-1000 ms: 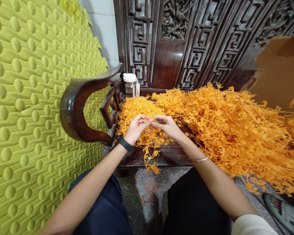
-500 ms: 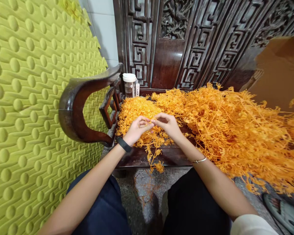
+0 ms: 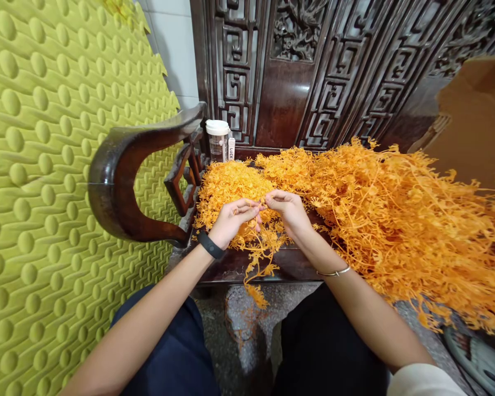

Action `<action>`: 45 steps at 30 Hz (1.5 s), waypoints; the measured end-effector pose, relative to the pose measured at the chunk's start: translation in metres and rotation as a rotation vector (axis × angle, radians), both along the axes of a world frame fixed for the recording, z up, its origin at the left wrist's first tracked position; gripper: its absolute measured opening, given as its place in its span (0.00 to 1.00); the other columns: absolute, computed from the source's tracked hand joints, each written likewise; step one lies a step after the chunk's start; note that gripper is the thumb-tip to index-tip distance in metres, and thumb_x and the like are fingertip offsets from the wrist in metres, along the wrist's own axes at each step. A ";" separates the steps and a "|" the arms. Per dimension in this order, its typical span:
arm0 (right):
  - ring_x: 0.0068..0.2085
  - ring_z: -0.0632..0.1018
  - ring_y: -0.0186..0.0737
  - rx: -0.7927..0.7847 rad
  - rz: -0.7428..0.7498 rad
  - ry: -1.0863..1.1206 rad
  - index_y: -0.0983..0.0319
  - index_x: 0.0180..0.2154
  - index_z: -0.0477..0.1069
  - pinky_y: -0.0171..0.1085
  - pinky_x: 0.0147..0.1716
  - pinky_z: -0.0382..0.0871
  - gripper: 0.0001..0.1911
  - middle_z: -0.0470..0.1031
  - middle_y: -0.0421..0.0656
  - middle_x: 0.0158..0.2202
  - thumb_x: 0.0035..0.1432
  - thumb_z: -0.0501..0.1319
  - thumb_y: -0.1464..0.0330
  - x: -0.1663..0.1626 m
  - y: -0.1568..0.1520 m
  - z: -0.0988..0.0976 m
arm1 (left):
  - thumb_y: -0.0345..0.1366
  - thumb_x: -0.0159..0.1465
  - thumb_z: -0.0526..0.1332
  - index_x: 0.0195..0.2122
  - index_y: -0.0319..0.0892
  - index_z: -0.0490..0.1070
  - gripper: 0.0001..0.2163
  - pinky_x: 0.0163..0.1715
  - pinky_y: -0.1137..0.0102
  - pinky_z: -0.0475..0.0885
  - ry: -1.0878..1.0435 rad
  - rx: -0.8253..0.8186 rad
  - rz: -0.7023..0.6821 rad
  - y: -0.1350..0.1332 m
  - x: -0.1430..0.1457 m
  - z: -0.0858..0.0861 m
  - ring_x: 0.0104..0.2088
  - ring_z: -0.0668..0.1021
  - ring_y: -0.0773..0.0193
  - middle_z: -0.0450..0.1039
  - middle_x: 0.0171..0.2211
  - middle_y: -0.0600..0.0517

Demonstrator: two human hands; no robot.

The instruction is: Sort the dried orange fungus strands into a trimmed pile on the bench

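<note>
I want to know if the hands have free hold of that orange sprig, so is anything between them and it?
Nothing visible is. The left hand and right hand both pinch the orange sprig directly, fingertips meeting above the bench seat. The sprig hangs over the seat's front edge, beside the small orange heap.

1. Left hand [image 3: 231, 220]: bare, fingers uncovered, with a black band [image 3: 210, 245] worn snugly round the wrist.
2. Right hand [image 3: 289, 212]: bare, with a thin silver bangle [image 3: 334, 271] sitting loosely on the wrist.
3. Both forearms are uncovered; a pale cream sleeve [image 3: 424, 380] edge shows at 5 o'clock in the view.
4. Dark navy trousers [image 3: 177, 352] cover the left leg at 7 o'clock; the right leg's cloth looks black.
</note>
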State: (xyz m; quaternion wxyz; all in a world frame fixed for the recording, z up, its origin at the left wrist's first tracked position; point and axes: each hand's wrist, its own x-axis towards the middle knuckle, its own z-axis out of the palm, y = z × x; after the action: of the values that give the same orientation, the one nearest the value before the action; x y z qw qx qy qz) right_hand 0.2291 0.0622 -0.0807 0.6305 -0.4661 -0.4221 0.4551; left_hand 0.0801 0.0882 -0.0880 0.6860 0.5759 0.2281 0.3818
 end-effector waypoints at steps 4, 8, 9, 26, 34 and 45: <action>0.24 0.72 0.30 -0.133 0.112 0.233 0.64 0.17 0.68 0.33 0.30 0.66 0.08 0.69 0.36 0.19 0.32 0.67 0.72 -0.003 -0.003 0.000 | 0.35 0.55 0.64 0.31 0.37 0.69 0.08 0.29 0.70 0.68 -0.038 0.057 -0.012 -0.002 0.001 0.002 0.21 0.75 0.68 0.73 0.23 0.54; 0.25 0.72 0.31 -0.137 0.181 0.318 0.64 0.19 0.67 0.33 0.28 0.66 0.07 0.71 0.37 0.21 0.38 0.65 0.74 -0.005 -0.006 -0.004 | 0.34 0.56 0.63 0.31 0.37 0.69 0.06 0.30 0.70 0.68 -0.060 0.068 -0.010 -0.002 0.000 0.003 0.21 0.75 0.68 0.73 0.22 0.55; 0.25 0.73 0.31 -0.134 0.197 0.336 0.64 0.20 0.67 0.33 0.28 0.67 0.06 0.72 0.38 0.22 0.39 0.65 0.73 -0.006 -0.007 -0.005 | 0.34 0.55 0.64 0.31 0.37 0.69 0.06 0.29 0.70 0.69 -0.067 0.065 -0.007 -0.002 0.000 0.002 0.21 0.75 0.68 0.73 0.22 0.55; 0.23 0.74 0.29 -0.165 0.173 0.467 0.63 0.23 0.67 0.31 0.28 0.70 0.06 0.74 0.38 0.22 0.47 0.62 0.76 -0.014 -0.011 -0.006 | 0.35 0.52 0.66 0.28 0.38 0.70 0.08 0.25 0.71 0.70 -0.150 -0.017 0.045 -0.006 0.004 0.003 0.20 0.74 0.69 0.73 0.21 0.55; 0.22 0.72 0.28 -0.187 0.171 0.485 0.63 0.22 0.65 0.30 0.24 0.70 0.07 0.72 0.36 0.21 0.42 0.61 0.78 -0.014 -0.007 -0.010 | 0.37 0.53 0.66 0.28 0.39 0.69 0.08 0.27 0.70 0.69 -0.145 -0.026 0.031 -0.006 0.003 0.003 0.19 0.73 0.69 0.72 0.20 0.55; 0.19 0.69 0.28 -0.077 0.149 0.277 0.63 0.19 0.65 0.32 0.23 0.67 0.06 0.67 0.35 0.18 0.40 0.63 0.74 -0.012 -0.012 0.007 | 0.34 0.56 0.63 0.30 0.37 0.69 0.06 0.24 0.73 0.67 -0.112 0.041 -0.048 -0.010 -0.002 0.011 0.18 0.72 0.71 0.72 0.21 0.55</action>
State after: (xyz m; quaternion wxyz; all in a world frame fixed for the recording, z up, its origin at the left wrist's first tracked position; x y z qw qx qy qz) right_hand 0.2174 0.0498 -0.0741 0.6289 -0.3900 -0.3467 0.5763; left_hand 0.0779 0.0782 -0.0765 0.6947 0.5727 0.1677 0.4015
